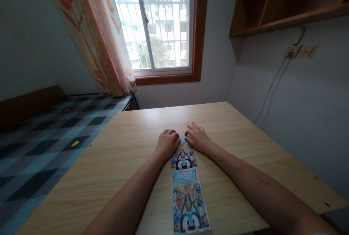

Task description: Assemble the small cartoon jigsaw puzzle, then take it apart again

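Two colourful printed paper sheets with a blue cartoon dog lie end to end on the table. The nearer sheet (188,198) shows the word "Bluey" at its top, and its lower right corner looks slightly uneven. Beyond it is the farther sheet (184,156), its top partly covered by my fingers. Whether the two overlap or just meet, I cannot tell. My left hand (168,143) rests at the farther sheet's upper left edge, fingers loosely bent and touching it. At the upper right edge, my right hand (197,136) lies with its fingers apart, the fingertips on the sheet.
The pale wooden table (131,144) reaches toward the wall under a window (163,20). A bed with a checked cover (35,144) stands along the left. To the right are a wall shelf (289,16) and a socket with a hanging cable (269,89).
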`<act>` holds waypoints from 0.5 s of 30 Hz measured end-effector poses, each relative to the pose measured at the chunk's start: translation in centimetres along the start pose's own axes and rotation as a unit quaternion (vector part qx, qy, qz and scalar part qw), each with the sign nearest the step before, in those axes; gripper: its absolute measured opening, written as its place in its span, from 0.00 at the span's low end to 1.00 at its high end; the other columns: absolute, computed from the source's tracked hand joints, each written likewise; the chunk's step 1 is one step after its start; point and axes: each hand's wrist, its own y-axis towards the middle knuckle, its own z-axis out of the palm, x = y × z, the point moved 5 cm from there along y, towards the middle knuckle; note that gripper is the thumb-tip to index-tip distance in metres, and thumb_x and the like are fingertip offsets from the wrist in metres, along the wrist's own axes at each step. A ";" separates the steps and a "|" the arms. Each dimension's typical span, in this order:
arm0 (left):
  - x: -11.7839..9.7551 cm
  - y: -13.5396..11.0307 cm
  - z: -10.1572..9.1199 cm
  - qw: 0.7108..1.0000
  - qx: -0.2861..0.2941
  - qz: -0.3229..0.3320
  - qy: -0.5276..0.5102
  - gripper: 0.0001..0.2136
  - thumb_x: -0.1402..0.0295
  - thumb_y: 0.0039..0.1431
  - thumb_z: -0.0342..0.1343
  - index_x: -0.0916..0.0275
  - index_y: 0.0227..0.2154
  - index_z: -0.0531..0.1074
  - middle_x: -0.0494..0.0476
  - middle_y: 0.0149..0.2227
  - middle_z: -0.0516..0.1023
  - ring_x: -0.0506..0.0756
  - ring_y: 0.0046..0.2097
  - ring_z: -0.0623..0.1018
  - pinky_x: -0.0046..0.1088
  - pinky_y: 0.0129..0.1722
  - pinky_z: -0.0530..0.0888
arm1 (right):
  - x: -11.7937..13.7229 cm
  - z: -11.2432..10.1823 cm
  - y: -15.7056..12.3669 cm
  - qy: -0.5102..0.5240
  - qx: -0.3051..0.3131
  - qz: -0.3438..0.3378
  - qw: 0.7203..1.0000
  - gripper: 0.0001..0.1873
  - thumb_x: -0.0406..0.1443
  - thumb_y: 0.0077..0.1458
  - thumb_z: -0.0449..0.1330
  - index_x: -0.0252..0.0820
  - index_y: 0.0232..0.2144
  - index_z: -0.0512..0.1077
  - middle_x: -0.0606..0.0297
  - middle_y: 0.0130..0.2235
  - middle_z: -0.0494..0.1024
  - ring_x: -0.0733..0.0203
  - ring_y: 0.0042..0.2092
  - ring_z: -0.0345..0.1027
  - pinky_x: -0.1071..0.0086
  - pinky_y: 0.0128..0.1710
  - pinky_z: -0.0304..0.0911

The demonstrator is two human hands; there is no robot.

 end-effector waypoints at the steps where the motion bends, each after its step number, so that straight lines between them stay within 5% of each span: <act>1: 0.0 0.0 0.0 1.000 0.002 0.000 -0.004 0.07 0.66 0.61 0.57 0.59 0.37 0.78 0.60 0.47 0.79 0.61 0.50 0.73 0.41 0.54 0.69 | 0.0 0.0 0.0 0.008 -0.003 0.001 1.000 0.10 0.38 0.61 0.60 0.44 0.44 0.76 0.53 0.64 0.66 0.39 0.70 0.46 0.33 0.62 0.43; 15: -0.5 0.0 -0.6 0.999 -0.013 -0.001 -0.033 0.04 0.72 0.59 0.56 0.59 0.37 0.74 0.58 0.41 0.79 0.60 0.47 0.74 0.39 0.51 0.70 | 1.1 -1.0 -0.5 0.021 -0.061 -0.070 0.995 0.03 0.32 0.59 0.60 0.44 0.35 0.75 0.59 0.48 0.79 0.47 0.61 0.61 0.43 0.62 0.46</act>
